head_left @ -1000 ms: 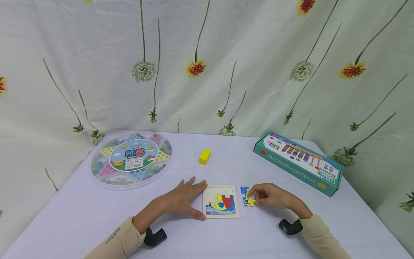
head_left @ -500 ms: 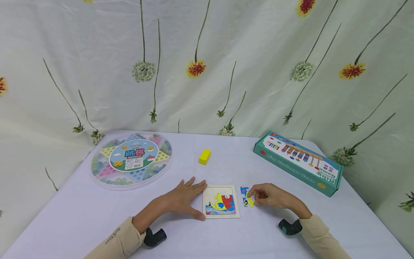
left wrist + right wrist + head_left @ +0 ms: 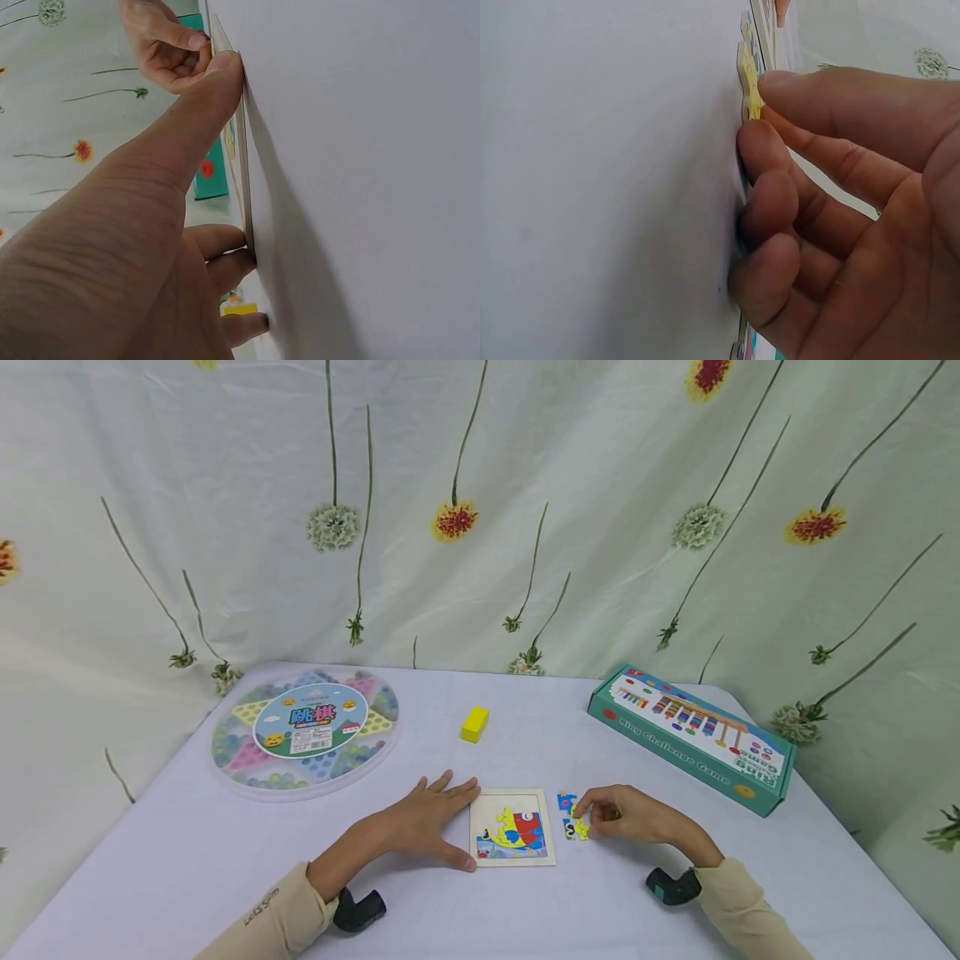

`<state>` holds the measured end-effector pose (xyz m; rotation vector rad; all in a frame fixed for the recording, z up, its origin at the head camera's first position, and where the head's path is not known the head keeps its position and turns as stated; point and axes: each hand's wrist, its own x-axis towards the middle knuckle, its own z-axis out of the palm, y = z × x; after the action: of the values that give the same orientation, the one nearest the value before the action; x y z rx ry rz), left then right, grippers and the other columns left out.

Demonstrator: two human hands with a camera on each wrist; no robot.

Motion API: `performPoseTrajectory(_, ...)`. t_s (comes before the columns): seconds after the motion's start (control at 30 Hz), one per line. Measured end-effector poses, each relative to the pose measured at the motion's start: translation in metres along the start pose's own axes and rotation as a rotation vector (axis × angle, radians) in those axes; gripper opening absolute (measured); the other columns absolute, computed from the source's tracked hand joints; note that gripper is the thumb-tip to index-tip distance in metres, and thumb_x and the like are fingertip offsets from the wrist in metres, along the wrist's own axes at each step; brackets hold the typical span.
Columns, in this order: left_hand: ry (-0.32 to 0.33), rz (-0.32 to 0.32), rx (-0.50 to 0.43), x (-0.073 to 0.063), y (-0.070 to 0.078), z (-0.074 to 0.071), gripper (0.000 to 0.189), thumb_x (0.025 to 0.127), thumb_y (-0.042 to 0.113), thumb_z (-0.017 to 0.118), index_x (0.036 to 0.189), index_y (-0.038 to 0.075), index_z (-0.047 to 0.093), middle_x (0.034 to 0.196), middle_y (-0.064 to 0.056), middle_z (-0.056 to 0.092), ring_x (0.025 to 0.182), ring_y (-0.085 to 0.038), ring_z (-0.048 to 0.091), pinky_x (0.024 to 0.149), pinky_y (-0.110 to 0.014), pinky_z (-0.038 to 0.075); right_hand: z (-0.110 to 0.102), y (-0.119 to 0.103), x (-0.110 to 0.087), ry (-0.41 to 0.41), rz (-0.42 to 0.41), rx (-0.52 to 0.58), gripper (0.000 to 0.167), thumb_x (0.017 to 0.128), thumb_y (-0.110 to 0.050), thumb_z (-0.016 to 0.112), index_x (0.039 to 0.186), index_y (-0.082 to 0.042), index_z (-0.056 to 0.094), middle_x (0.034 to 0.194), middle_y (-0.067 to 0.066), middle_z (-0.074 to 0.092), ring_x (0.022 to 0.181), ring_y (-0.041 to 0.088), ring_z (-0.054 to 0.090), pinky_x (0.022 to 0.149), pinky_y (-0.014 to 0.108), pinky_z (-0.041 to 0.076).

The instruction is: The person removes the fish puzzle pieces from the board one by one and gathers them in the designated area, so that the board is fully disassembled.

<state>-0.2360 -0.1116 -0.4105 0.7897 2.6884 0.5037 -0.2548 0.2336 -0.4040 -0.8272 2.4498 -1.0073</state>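
Note:
A square wooden puzzle tray (image 3: 513, 862) lies flat, with a partly filled fish picture (image 3: 517, 831) in yellow, red and blue. Spread out at its left side, my left hand (image 3: 429, 822) touches the edge with thumb and fingertips, as the left wrist view also shows. Loose puzzle pieces sit just right of the tray: a blue one (image 3: 566, 802) and a yellow-and-blue one (image 3: 573, 829). My right hand (image 3: 626, 814), fingers curled, pinches a yellow puzzle piece (image 3: 748, 82) between thumb and index finger, at table level. The index fingertip partly covers the pieces in the head view.
A yellow block (image 3: 475, 724) lies behind the tray. At back left is a round Chinese checkers set (image 3: 305, 735); at back right, a green Ring Challenge Game box (image 3: 693, 735). A floral curtain (image 3: 480, 577) hangs behind the white-covered table (image 3: 517, 910).
The yellow-and-blue piece by my right thumb has shifted very slightly left. Both hands stay almost where they were, and the tray has not moved.

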Motion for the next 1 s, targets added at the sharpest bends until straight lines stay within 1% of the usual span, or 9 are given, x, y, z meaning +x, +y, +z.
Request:
performPoseTrajectory(0.13, 0.000, 0.006, 0.003, 0.000, 0.000, 0.000, 0.102, 0.071, 0.062, 0.073, 0.151, 0.016, 0.030, 0.158, 0.002, 0.024, 0.147, -0.034, 0.007, 0.115, -0.061, 0.004, 0.001, -0.005, 0.001, 0.014, -0.025, -0.032, 0.019, 0.087, -0.003, 0.066, 0.105, -0.006, 0.066, 0.075, -0.003, 0.053, 0.070, 0.008, 0.049, 0.061, 0.019, 0.041)
performPoseTrajectory(0.3, -0.001, -0.001, 0.009, -0.001, 0.000, 0.000, 0.102, 0.071, 0.063, 0.073, 0.151, 0.016, 0.031, 0.158, 0.002, 0.024, 0.147, -0.034, 0.007, 0.115, -0.061, 0.005, 0.005, -0.019, 0.010, 0.054, -0.073, -0.103, 0.021, 0.087, -0.005, 0.064, 0.107, -0.009, 0.066, 0.078, -0.005, 0.056, 0.072, 0.008, 0.052, 0.062, 0.020, 0.047)
performPoseTrajectory(0.37, 0.000, -0.004, 0.010, -0.002, 0.000, -0.001, 0.103, 0.070, 0.063, 0.073, 0.151, 0.016, 0.031, 0.158, 0.002, 0.024, 0.147, -0.034, 0.008, 0.115, -0.061, 0.005, 0.008, -0.025, 0.014, 0.059, -0.087, -0.112, 0.023, 0.087, -0.006, 0.066, 0.110, -0.009, 0.066, 0.084, -0.003, 0.059, 0.077, 0.011, 0.054, 0.066, 0.022, 0.050)
performPoseTrajectory(0.5, 0.003, -0.004, 0.011, -0.002, -0.001, -0.001, 0.103, 0.070, 0.063, 0.073, 0.151, 0.015, 0.031, 0.158, 0.002, 0.025, 0.147, -0.034, 0.009, 0.115, -0.060, 0.006, 0.014, -0.036, 0.021, 0.055, -0.083, -0.117, 0.034, 0.086, -0.010, 0.069, 0.119, -0.011, 0.064, 0.102, 0.001, 0.064, 0.092, 0.018, 0.056, 0.079, 0.032, 0.052)
performPoseTrajectory(0.6, 0.003, -0.001, 0.016, -0.002, -0.001, -0.001, 0.103, 0.071, 0.064, 0.073, 0.151, 0.016, 0.031, 0.158, 0.002, 0.025, 0.147, -0.034, 0.009, 0.115, -0.060, 0.007, 0.018, -0.041, 0.026, 0.051, -0.077, -0.131, 0.042, 0.085, -0.012, 0.071, 0.126, -0.013, 0.060, 0.115, 0.003, 0.064, 0.102, 0.021, 0.056, 0.087, 0.040, 0.051)
performPoseTrajectory(0.73, -0.001, 0.003, 0.010, -0.001, -0.001, -0.001, 0.103, 0.070, 0.065, 0.072, 0.151, 0.016, 0.031, 0.158, 0.002, 0.025, 0.147, -0.034, 0.009, 0.115, -0.060, 0.007, 0.020, -0.047, 0.034, 0.041, -0.105, -0.146, 0.047, 0.086, -0.012, 0.071, 0.131, -0.013, 0.057, 0.126, 0.004, 0.061, 0.111, 0.025, 0.055, 0.093, 0.047, 0.048)
performPoseTrajectory(0.83, -0.002, 0.003, 0.009, -0.001, -0.001, -0.002, 0.103, 0.070, 0.065, 0.072, 0.151, 0.016, 0.031, 0.158, 0.002, 0.024, 0.147, -0.034, 0.008, 0.115, -0.060, 0.006, 0.022, -0.051, 0.041, 0.023, -0.121, -0.137, 0.048, 0.087, -0.011, 0.069, 0.133, -0.013, 0.055, 0.129, 0.004, 0.059, 0.114, 0.025, 0.054, 0.094, 0.046, 0.046)
performPoseTrajectory(0.93, -0.001, 0.002, 0.012, 0.000, -0.001, -0.002, 0.104, 0.070, 0.066, 0.071, 0.151, 0.016, 0.030, 0.158, 0.002, 0.024, 0.147, -0.034, 0.007, 0.115, -0.060, 0.006, 0.026, -0.053, 0.050, -0.004, -0.130, -0.138, 0.049, 0.088, -0.011, 0.068, 0.134, -0.012, 0.053, 0.130, 0.005, 0.058, 0.112, 0.024, 0.054, 0.092, 0.042, 0.048)
performPoseTrajectory(1.0, -0.003, 0.001, 0.010, 0.000, -0.001, -0.002, 0.103, 0.070, 0.066, 0.072, 0.151, 0.016, 0.031, 0.158, 0.002, 0.024, 0.147, -0.033, 0.007, 0.115, -0.060, 0.006, 0.028, -0.055, 0.055, -0.025, -0.120, -0.143, 0.049, 0.088, -0.012, 0.068, 0.134, -0.012, 0.054, 0.127, 0.005, 0.059, 0.110, 0.023, 0.054, 0.089, 0.039, 0.048)
